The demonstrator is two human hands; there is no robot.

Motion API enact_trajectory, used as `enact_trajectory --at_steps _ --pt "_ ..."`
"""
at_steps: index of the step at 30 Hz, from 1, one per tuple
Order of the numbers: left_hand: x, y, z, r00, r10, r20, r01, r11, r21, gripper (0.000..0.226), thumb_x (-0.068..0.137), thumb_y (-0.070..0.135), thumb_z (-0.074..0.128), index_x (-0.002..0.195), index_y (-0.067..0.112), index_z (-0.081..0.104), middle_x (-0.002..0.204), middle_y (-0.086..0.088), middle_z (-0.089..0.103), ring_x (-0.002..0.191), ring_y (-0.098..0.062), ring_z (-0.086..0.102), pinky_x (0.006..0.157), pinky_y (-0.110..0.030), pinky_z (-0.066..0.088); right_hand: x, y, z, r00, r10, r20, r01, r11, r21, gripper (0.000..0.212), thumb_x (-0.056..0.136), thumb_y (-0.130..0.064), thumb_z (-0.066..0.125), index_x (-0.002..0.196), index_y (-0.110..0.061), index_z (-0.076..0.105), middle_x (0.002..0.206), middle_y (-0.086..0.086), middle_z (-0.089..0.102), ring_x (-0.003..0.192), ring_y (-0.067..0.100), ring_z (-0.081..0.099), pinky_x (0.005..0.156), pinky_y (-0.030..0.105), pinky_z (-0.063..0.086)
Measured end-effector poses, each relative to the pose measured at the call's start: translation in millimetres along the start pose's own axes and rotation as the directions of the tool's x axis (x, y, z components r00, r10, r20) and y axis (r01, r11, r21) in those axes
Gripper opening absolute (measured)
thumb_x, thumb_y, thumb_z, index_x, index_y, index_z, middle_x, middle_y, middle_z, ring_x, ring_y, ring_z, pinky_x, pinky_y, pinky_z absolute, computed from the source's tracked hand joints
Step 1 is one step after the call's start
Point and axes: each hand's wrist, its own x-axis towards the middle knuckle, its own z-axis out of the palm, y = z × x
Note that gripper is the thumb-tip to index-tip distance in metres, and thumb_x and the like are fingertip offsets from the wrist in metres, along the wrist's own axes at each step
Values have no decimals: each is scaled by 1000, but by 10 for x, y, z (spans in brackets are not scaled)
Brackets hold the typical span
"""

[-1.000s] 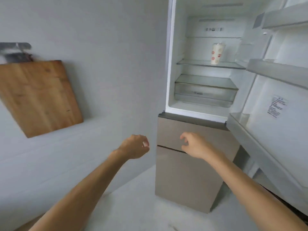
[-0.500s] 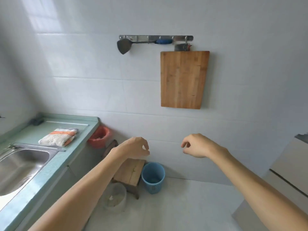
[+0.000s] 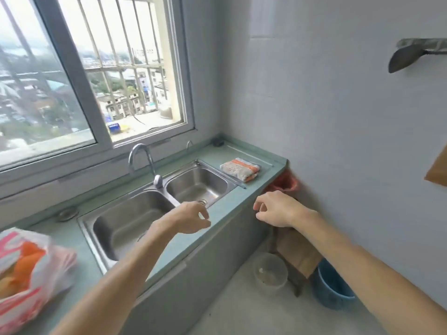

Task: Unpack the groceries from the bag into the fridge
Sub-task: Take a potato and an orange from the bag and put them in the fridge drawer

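The view has turned away from the fridge and the wall with the cutting board, and now it faces the sink (image 3: 135, 221) under the window. The left hand (image 3: 191, 217) and the right hand (image 3: 275, 209) hover with fingers loosely curled, holding nothing. The bag (image 3: 29, 269) sits at the near left edge of the surface (image 3: 229, 209). It looks soft, thin and probably slippery, so the gathered top seems the safest hold.
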Motion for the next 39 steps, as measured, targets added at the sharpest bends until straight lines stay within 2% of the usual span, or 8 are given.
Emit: enact_trajectory --at_steps 4,13,18,22,28,30,34,39 --pt "-197 -850 -156 988 -153 -27 150 984 -101 28 86 34 63 108 18 71 109 0 70 95 -20 66 86 -32 55 597 -806 214 984 -163 76 166 986 -29 32 89 -28 55 119 -26 65 116 -5 69 107 16 62 95 32 49" --pt "-323 -2188 -398 902 -426 -68 403 888 -219 27 90 33 61 111 18 71 111 0 70 99 -18 66 83 -25 53 1872 -2261 644 847 -484 219 504 862 -46 29 86 -22 53 109 -22 69 106 -3 71 99 21 65 80 29 51" --pt "-508 -2721 -627 788 -599 -140 538 782 -315 29 94 32 56 118 20 68 119 -2 68 103 -17 63 91 -28 51 2450 -3095 895 694 -668 269 691 723 13 30 82 -21 55 108 -24 69 107 -1 71 100 23 65 87 34 53" --pt "-804 -3074 -703 697 -706 -125 620 681 -389 29 97 33 54 120 20 66 120 0 67 99 -14 61 85 -26 53 2625 -3780 1120 522 -799 297 818 568 91 28 86 -19 56 110 -21 69 105 1 71 99 22 64 87 32 52" --pt "-1322 -3608 -619 534 -838 -108 709 514 -483 16 90 28 60 98 22 71 99 5 71 87 -11 67 72 -25 56 2472 -4593 1457 257 -926 277 919 323 227 36 89 -12 58 124 -21 63 116 3 67 103 21 63 87 32 51" --pt "-1490 -3803 -509 485 -870 -88 740 462 -490 14 86 28 62 93 23 72 95 4 71 88 -12 67 76 -30 56 2374 -4823 1594 188 -945 269 927 261 269 41 88 -7 55 126 -22 62 117 3 62 103 21 60 87 36 51" --pt "-1700 -4226 -258 454 -888 -73 765 430 -479 15 84 27 60 96 27 70 100 6 71 93 -13 66 84 -35 56 2206 -5197 1948 204 -953 225 932 260 254 40 89 -2 48 122 -20 63 117 2 62 102 23 59 80 39 55" --pt "-1680 -4680 -59 540 -835 -106 728 527 -439 36 82 22 57 116 27 64 112 1 68 102 -19 63 87 -37 54 2204 -5420 2395 392 -883 258 898 428 101 39 89 -14 52 127 -23 56 126 5 57 106 25 56 78 32 50"
